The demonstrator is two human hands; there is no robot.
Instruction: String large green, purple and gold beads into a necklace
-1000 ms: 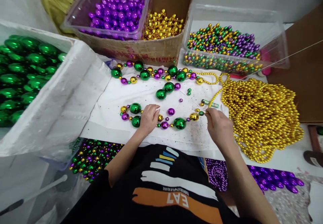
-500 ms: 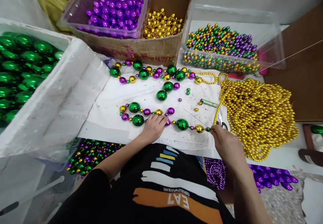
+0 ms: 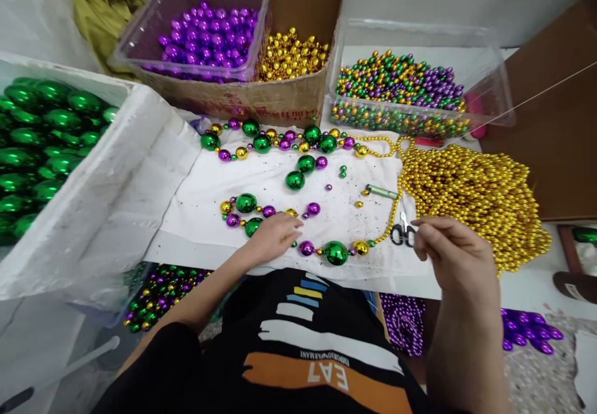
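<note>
A strand of large green, purple and gold beads curves across the white cloth, joined at its right end to a string of small gold beads. My left hand is closed over the strand's middle, hiding some beads. To the right, my right hand is raised with thumb and forefinger pinched together; anything between them is too thin to make out. Black-handled scissors lie just left of those fingertips. Loose purple and green beads rest above the strand, near a green tube.
A finished-looking bead strand lies along the back. Behind it stand a purple-bead bin, a cardboard box of gold beads and a clear bin of mixed beads. A foam box holds green beads; gold strings pile up right.
My right hand has moved right, away from the strand's end, uncovering the scissors. The strand's right part has shifted toward me, and my left hand has slid slightly left and nearer.
</note>
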